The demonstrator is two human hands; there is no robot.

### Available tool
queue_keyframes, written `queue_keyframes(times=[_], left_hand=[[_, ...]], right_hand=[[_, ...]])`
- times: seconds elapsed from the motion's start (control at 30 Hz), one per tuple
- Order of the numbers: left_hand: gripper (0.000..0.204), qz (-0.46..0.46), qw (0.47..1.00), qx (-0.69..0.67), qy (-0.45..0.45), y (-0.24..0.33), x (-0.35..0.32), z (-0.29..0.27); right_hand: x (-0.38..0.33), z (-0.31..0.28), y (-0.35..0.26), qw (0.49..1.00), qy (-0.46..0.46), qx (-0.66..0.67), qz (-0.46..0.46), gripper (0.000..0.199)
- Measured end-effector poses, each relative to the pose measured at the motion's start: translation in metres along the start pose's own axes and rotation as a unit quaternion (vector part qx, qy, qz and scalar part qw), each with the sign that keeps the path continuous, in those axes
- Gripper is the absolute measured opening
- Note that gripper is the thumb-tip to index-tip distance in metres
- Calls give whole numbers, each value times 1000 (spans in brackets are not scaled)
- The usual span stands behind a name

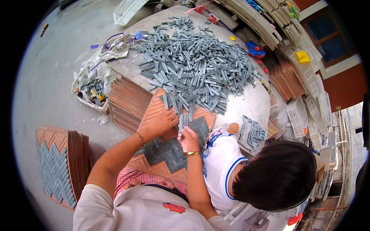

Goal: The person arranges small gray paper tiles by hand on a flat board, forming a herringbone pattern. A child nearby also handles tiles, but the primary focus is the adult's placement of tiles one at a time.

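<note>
My right hand [189,139] is closed around a few narrow grey stone strips [184,121], which stick up past the fingers. Close beside it, my left hand [165,122] bends over the orange grooved mould tray [154,104], its fingers curled together. Whatever those fingertips hold is hidden. The tray lies in front of me, partly filled with dark grey strips [165,152] in a herringbone pattern. Bare orange grooves show along its left, near and upper right parts. Loose strips from the pile [200,61] spill over its far edge.
Orange trays [129,98] are stacked left of mine; another stack [58,165], topped with a partly filled tray, stands farther left. A white sack [92,82] lies beyond. Another person [231,169] leans close on my right, near a tray of loose strips [252,133]. White crates [298,115] stand far right.
</note>
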State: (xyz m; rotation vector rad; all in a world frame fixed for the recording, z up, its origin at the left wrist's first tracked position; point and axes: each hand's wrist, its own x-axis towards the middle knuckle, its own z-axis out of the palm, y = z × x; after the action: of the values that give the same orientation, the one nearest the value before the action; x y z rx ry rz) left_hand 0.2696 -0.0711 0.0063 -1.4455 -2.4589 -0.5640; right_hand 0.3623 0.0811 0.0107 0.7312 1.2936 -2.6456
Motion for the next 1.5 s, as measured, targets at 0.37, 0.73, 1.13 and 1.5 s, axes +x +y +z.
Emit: queue_keyframes(times=[0.37,0.73,1.13,1.5], left_hand=[[32,-173,973,-126,92,-3,-23,-41],[26,-286,944,-128,102,-4,-101,-37],[22,-280,939,-136,145,1,-88,-22],[22,-369,892,-202,164,-10,-106,-44]], right_hand=[[-9,2,21,924,43,-336,-178,11],[-10,21,30,731,57,-573,-366,21],[-14,24,20,739,61,-573,-350,21],[-9,24,11,765,53,-550,-331,23]])
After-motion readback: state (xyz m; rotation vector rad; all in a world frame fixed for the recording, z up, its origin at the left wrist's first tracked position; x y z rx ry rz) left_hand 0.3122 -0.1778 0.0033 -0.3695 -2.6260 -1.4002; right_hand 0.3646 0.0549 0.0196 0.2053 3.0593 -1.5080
